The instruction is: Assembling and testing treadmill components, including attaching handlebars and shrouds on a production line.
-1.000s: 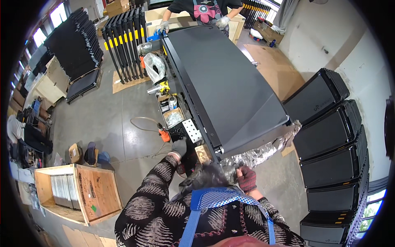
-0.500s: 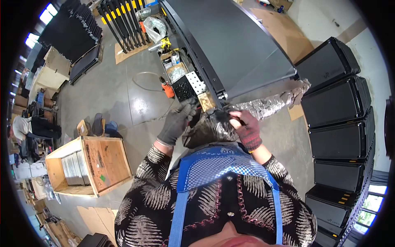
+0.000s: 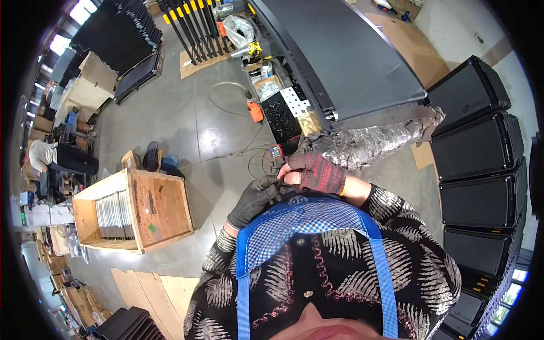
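Observation:
My left hand [image 3: 255,199], in a dark grey glove, and my right hand [image 3: 318,172], in a red and black glove with bare fingertips, meet in front of my blue checked apron [image 3: 309,215]. Both are closed, fingertips pinched together; whatever lies between them is too small to make out. Just beyond the hands rests a red and black tool [image 3: 276,151] with a small face. A black tray of small black parts [image 3: 280,118], a white perforated plate [image 3: 293,102] and a clear bag of gold-coloured pieces [image 3: 309,122] lie farther off, beside a long dark belt deck [image 3: 345,56].
Crumpled silver foil [image 3: 379,139] covers the deck's near end. An orange-handled tool [image 3: 255,111] with a hose hangs by the trays. A wooden crate [image 3: 158,209] of metal bars stands left; stacked black panels [image 3: 476,153] line the right. A person [image 3: 62,158] works far left.
Both hands have drawn back from the foil-covered deck end toward my apron and come together. The red and black tool now shows fully. My view has shifted, moving the scene rightward.

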Demonstrator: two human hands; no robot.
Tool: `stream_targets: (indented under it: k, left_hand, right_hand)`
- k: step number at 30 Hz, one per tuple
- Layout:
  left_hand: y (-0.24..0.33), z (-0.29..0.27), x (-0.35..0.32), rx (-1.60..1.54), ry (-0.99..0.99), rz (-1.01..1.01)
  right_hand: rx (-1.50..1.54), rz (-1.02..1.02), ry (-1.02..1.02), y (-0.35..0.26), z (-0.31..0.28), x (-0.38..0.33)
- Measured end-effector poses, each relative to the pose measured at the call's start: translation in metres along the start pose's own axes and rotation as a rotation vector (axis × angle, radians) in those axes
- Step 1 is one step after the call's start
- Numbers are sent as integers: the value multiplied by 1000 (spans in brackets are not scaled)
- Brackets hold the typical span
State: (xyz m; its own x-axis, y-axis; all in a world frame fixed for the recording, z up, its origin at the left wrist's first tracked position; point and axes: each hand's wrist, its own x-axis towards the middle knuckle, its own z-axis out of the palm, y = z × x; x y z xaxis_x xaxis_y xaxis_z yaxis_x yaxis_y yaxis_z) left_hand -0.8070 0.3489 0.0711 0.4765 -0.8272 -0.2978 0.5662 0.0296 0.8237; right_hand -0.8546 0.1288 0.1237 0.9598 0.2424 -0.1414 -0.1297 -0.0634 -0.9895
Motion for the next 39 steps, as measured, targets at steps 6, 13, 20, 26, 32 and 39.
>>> stream_targets:
  k: [6, 13, 20, 26, 32, 39]
  left_hand:
    - [4, -5, -23, -90, 120, 69]
    - [9, -2, -23, -577, 298, 170]
    - [3, -27, -6, 250, 449, 394]
    - [-10, -52, 7, -595, 474, 152]
    - [-38, -77, 15, -639, 639, 169]
    - [-50, -94, 22, -481, 800, -32]
  right_hand:
    - [-233, 69, -61, -28, 19, 24]
    - [-767, -544, -64, -12, 21, 67]
    - [-1139, -580, -230, -20, 2, 137]
    - [-1264, -98, 5, -14, -95, 296]
    - [-1344, 452, 119, 82, -157, 375]
    - [-1309, 557, 230, 158, -170, 381]
